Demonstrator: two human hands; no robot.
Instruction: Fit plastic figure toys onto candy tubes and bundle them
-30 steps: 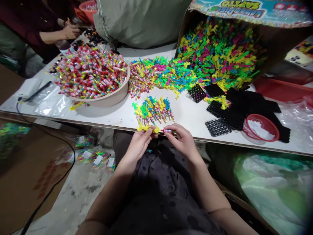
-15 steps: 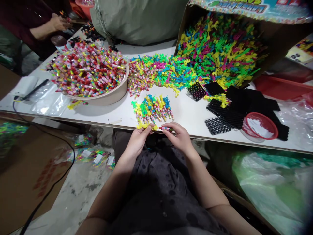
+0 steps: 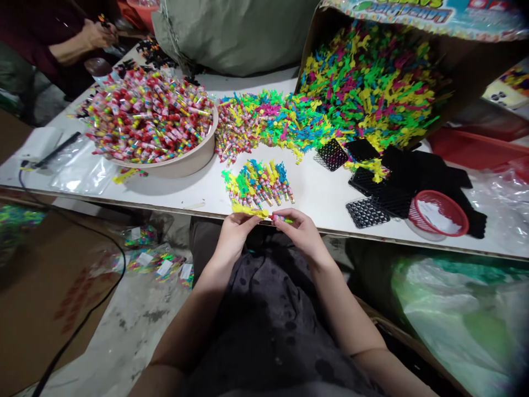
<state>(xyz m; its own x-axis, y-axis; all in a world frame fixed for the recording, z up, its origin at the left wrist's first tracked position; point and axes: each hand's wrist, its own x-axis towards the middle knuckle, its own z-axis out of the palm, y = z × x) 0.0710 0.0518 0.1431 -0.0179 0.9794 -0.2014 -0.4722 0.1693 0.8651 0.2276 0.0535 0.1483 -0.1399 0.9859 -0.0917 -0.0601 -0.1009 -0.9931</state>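
Note:
My left hand (image 3: 235, 234) pinches a yellow plastic toy piece (image 3: 250, 210) at the table's front edge. My right hand (image 3: 301, 232) pinches a small candy tube (image 3: 280, 219), its end touching the yellow piece. Just beyond my hands lies a small row of assembled candy tubes with coloured tops (image 3: 259, 186) on the white table (image 3: 318, 196).
A beige bowl (image 3: 185, 162) heaped with candy tubes sits left. A cardboard box (image 3: 458, 60) spills coloured plastic pieces at the back. Black grid trays (image 3: 367, 212) and a red basket (image 3: 438, 212) lie right. Another person's hands (image 3: 97, 36) work at far left. A cable (image 3: 78, 325) crosses the floor.
My hands have brought the yellow piece and the candy tube closer together. The other person's hands moved up and left.

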